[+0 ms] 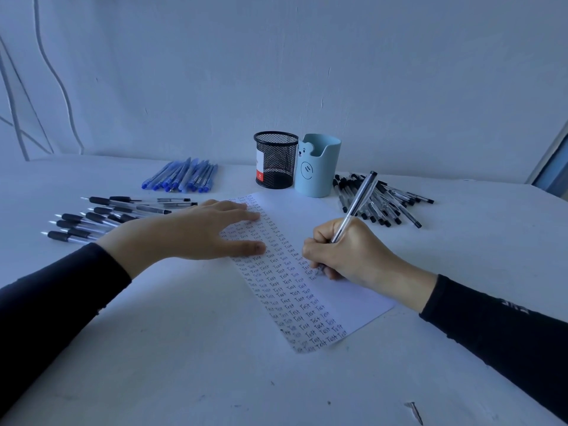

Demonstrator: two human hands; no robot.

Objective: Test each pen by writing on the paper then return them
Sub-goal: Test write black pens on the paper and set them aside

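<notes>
1. Fingers of the right hand (347, 253) are curled round a silver pen (356, 204), right of centre in the frame; its tip is set on the paper (353, 296), and its far end is tilted up toward the top of the frame.
2. The left hand (196, 232) is laid flat on the paper's upper left part, fingers straight and spread.
3. The paper is laid slantwise on the desk (184, 348) at the centre, and its left half is filled with rows of the word "Test".
4. A black mesh cup (275, 161) and a pale blue cup (318, 167) are stood side by side just above the paper.
5. Blue pens (181, 176) are grouped at upper left, black-grip pens (107, 215) at far left, and capped black pens (381, 201) are heaped at right.
</notes>
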